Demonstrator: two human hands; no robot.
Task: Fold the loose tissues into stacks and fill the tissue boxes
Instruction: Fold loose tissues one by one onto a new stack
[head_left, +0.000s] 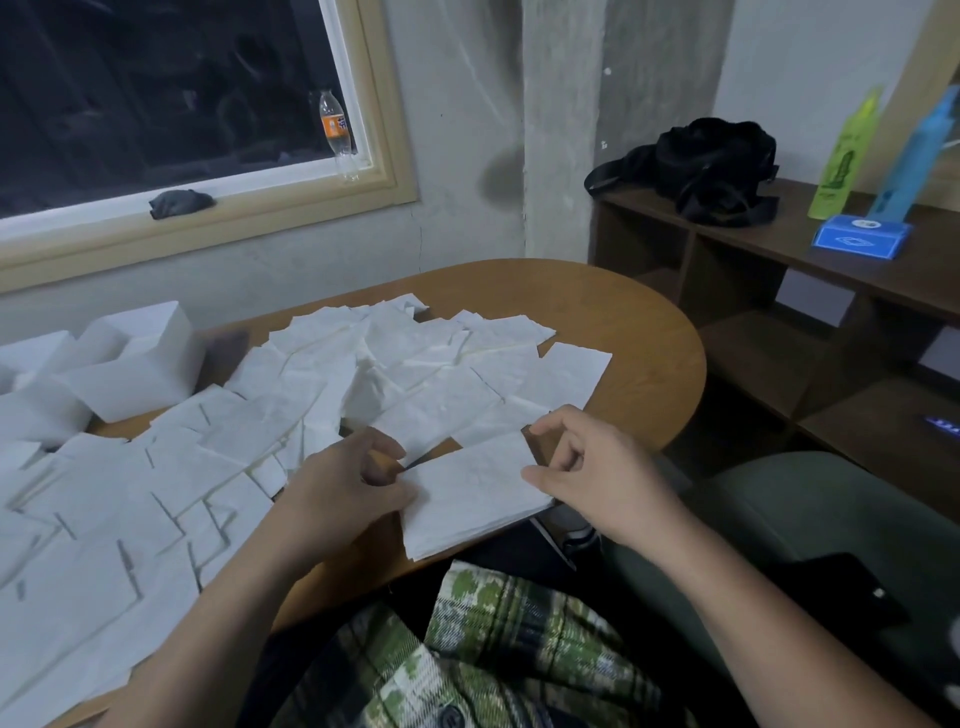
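Here the left hand (358, 483) and the right hand (587, 467) each pinch one short end of a thin stack of tissues (472, 493) at the near edge of the desk (639, 338). The sheets look light, limp and easily torn. Gripping both ends squarely should keep the layers from sliding apart.

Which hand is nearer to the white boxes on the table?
Left. The left hand holds the tissue stack at its left edge, on the side of the white boxes; the right hand pinches the stack's right edge, farther from them.
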